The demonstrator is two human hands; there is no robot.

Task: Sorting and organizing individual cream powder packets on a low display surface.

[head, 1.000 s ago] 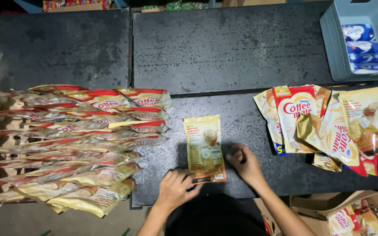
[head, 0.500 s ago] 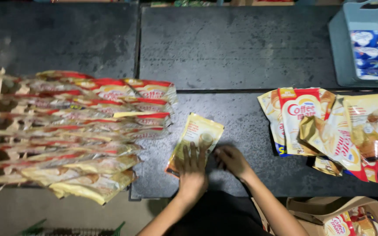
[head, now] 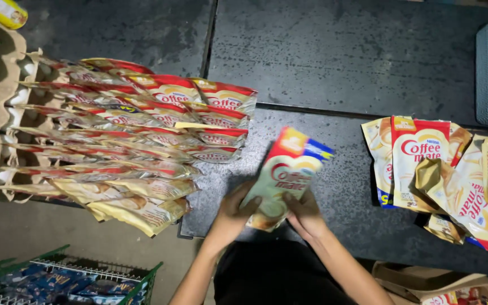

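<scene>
head: left hand [head: 234, 212] and right hand [head: 306, 217] both have fingers closed on one cream sachet [head: 282, 178], tilted, lifted just above the dark bench [head: 345, 68] | done: fanned row of sachets [head: 136, 141] at left | left: loose pile [head: 447, 175] at right

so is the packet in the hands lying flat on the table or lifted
Lifted and tilted: the creamer packet is held at its lower end by the left hand and right hand, its top angled up off the dark table.
</scene>
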